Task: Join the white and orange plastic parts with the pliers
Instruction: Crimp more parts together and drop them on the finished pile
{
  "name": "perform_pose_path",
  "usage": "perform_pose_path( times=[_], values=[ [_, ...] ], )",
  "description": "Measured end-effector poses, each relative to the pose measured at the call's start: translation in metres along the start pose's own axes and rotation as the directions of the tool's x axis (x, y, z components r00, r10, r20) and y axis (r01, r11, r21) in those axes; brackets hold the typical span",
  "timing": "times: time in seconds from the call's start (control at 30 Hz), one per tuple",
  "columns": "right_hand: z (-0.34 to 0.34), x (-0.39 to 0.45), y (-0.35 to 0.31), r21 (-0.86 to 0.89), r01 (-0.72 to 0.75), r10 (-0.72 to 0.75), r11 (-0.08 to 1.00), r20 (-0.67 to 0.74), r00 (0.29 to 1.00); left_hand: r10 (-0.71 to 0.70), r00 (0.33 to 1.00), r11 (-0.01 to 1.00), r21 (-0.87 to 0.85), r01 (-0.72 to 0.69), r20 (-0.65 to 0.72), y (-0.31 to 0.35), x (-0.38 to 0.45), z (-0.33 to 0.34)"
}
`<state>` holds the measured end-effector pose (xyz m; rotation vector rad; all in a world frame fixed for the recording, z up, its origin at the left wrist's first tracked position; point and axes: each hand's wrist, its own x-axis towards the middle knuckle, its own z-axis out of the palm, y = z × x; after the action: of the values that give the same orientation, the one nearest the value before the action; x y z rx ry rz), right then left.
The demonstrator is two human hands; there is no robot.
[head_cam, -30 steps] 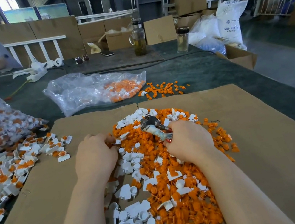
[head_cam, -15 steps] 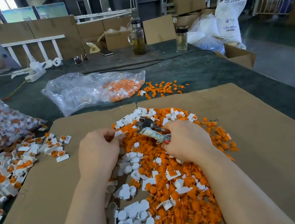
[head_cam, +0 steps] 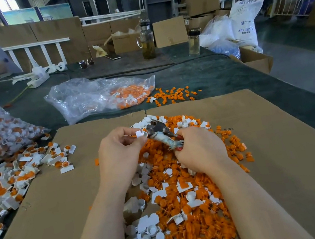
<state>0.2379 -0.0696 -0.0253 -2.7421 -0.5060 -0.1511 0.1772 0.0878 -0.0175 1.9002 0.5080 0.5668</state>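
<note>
Pliers [head_cam: 160, 134] lie slantwise above the heap, their long axis running from the dark head at upper left down to the handles at lower right, where the right hand [head_cam: 198, 150] has its grip clenched round them. The head points toward the left hand [head_cam: 119, 155], whose thumb and fingers pinch a small white part [head_cam: 140, 134] just beside the tool's nose; whether the two touch cannot be told. Both hands hover over the mixed pile of orange and white parts [head_cam: 177, 189], which spreads across the middle of a brown cardboard sheet [head_cam: 285, 160] laid on the dark green counter [head_cam: 219, 79]. Bare cardboard lies wide on either side of the pile, more so to the right, where the sheet's far edge slants away. Left of the sheet a heap of joined pieces [head_cam: 6, 184] spills over its edge. Beyond the sheet's far edge rests a clear plastic bag [head_cam: 95, 96] with more parts, and a small scatter of orange pieces [head_cam: 173, 94] just beside it.
</note>
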Motion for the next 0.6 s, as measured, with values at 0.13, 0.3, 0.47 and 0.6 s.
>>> perform_pose_path(
  times=[0.13, 0.3, 0.47, 0.6],
  values=[
    [-0.005, 0.001, 0.001, 0.149, 0.003, 0.016, 0.989, -0.128, 0.992, -0.079, 0.997, 0.984, -0.158, 0.080, 0.016, 0.003, -0.002, 0.002],
    [-0.010, -0.001, -0.006, 0.430, 0.104, 0.004, 0.897, -0.245, 0.970, -0.184, 0.977, 0.904, -0.372, 0.211, 0.107, 0.010, -0.005, 0.005],
    [-0.012, -0.005, -0.014, 0.716, 0.164, 0.047, 0.678, -0.265, 0.963, -0.185, 0.967, 0.845, -0.474, 0.249, 0.177, 0.015, -0.011, 0.009],
    [-0.009, -0.005, -0.016, 0.739, 0.182, 0.051, 0.649, -0.280, 0.959, -0.183, 0.955, 0.808, -0.518, 0.281, 0.234, 0.018, -0.014, 0.009]
  ],
)
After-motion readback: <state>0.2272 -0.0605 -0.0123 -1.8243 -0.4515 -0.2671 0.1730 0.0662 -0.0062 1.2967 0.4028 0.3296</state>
